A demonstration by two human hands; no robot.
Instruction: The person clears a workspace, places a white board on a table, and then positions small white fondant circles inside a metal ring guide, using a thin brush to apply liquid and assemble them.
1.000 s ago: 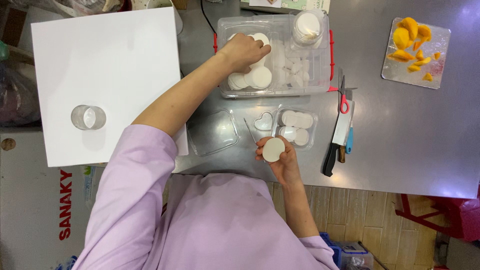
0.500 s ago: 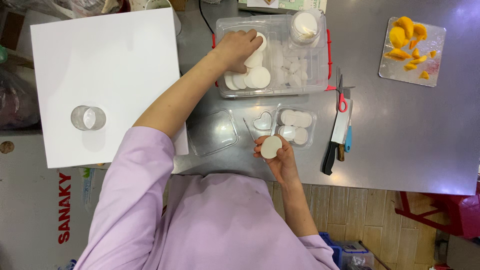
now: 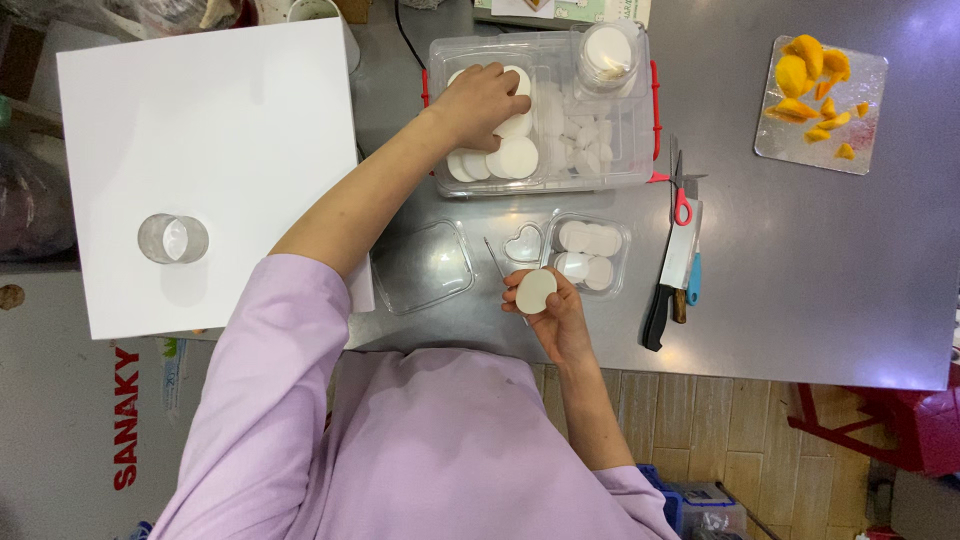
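The left hand (image 3: 487, 100) reaches into the far clear tub (image 3: 640, 160), fingers on a stack of white discs (image 3: 512, 155). The right hand (image 3: 550, 312) holds one white disc (image 3: 535, 290) near the bench (image 3: 800, 260) edge, just beside a small tray (image 3: 592, 252) of discs.

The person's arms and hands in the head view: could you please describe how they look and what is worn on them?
Both hands, left hand and right hand, are bare, with no gloves; no rings or watch show. The forearms are bare too. A loose lilac top has sleeves ending near the elbows. No markings show on the fabric.
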